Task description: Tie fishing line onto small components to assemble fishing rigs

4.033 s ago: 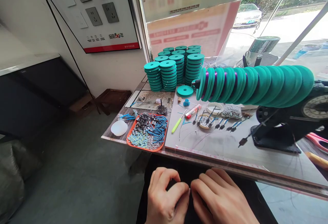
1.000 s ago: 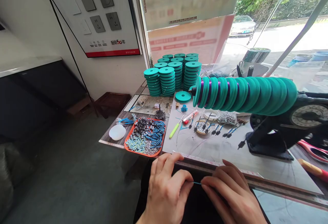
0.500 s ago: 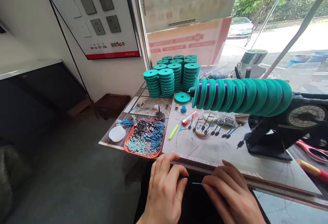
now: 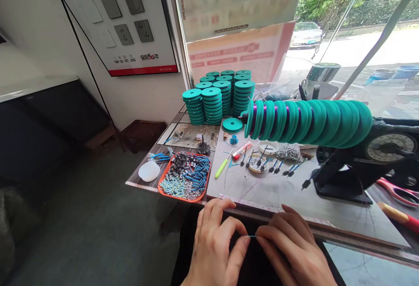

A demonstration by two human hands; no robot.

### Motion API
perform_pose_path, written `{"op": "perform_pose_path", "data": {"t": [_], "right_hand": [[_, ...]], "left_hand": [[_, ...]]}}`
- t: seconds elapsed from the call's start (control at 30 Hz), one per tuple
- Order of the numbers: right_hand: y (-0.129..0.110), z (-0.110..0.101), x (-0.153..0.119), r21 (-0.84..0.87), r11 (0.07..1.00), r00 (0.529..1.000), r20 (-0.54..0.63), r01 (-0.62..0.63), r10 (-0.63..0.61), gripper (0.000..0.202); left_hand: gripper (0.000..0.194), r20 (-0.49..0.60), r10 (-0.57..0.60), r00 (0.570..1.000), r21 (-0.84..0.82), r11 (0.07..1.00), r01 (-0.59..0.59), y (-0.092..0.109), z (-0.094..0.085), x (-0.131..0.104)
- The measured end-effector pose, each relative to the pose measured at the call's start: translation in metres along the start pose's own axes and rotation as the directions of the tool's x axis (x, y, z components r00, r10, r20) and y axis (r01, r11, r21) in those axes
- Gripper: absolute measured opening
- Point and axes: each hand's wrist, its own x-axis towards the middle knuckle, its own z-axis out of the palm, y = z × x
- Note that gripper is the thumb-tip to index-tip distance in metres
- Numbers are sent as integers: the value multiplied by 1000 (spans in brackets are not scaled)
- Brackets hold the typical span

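The thin blue strand (image 4: 252, 236) could slip free and fall out of sight against the dark clothing, I judge, if either pinch slackens, since only a short length shows. It spans 2 hands just off the surface's (image 4: 288, 192) front edge. The left hand (image 4: 218, 242) and right hand (image 4: 293, 244), backs up, each have their grip pinched on 1 end (left knuckles bent, middle finger nearing that edge).

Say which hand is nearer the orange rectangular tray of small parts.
Left. The left hand is below and mostly right of the orange tray; the right hand is farther right.
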Motion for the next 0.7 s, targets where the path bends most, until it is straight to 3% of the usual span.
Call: {"op": "perform_pose_path", "data": {"t": [0.5, 0.7], "right_hand": [[-1, 1, 0, 1, 1000, 1000, 2, -10, 10, 16], [0, -1, 0, 6, 1000, 1000, -2, -10, 10, 15]], "left_hand": [[17, 45, 20, 999, -90, 996, -16, -7, -2, -1], [20, -16, -33, 999, -74, 997, 32, -9, -3, 0]]}}
